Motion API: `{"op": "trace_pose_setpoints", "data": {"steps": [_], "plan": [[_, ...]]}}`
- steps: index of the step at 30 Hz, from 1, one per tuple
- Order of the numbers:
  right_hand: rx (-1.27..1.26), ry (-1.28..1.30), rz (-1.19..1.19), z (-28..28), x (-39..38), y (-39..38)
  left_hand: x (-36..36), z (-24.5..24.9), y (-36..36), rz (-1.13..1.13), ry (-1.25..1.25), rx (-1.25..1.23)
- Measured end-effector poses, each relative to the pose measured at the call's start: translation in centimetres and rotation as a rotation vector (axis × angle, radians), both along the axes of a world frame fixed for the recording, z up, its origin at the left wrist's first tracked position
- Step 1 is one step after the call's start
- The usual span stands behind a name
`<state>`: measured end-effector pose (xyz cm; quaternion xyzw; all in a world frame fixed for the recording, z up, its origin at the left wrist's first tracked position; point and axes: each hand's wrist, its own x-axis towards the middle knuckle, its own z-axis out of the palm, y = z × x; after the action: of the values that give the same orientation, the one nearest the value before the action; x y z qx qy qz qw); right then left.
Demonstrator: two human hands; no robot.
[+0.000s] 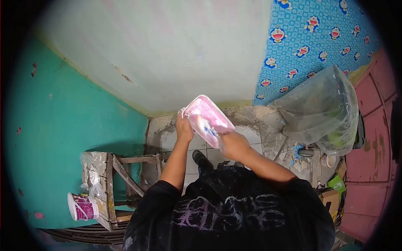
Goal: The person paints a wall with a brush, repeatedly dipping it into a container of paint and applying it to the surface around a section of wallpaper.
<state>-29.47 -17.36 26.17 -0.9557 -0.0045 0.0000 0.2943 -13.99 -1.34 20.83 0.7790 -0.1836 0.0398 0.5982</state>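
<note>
My left hand (184,129) grips the left edge of a shallow paint tray (217,113), which is tilted and coated with pink and white paint. My right hand (233,145) is closed at the tray's lower right end, around the handle of what looks like a paint roller (206,126). The roller's whitish head, with a blue part, lies inside the tray against the paint. Its handle is mostly hidden by my fingers, and the roller is somewhat blurred.
A pale wall (167,54) stands ahead, beside a green wall (88,113). A worn wooden stand (109,184) and a paint bucket (82,206) are at left. Clear plastic sheeting (322,108) hangs at right, above a paint can (328,160) and debris on the tiled floor.
</note>
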Motion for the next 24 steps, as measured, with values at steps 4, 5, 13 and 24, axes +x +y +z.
{"op": "trace_pose_setpoints", "data": {"steps": [4, 5, 13, 24], "plan": [[0.054, 0.195, -0.038, -0.3, -0.8, -1.0, 0.7, -0.9, 2.5, 0.075, -0.011, 0.078], [0.151, 0.113, -0.075, -0.5, -0.6, -1.3, 1.1, -2.0, 3.1, 0.087, -0.01, 0.09], [0.519, -0.021, -0.075, -2.2, 3.1, -0.7, 1.3, -2.0, 3.8, 0.113, 0.146, -0.052], [1.414, 0.518, -0.447, -7.8, 8.4, 4.8, 8.4, -2.2, 9.5, 0.001, 0.455, -0.314]]}}
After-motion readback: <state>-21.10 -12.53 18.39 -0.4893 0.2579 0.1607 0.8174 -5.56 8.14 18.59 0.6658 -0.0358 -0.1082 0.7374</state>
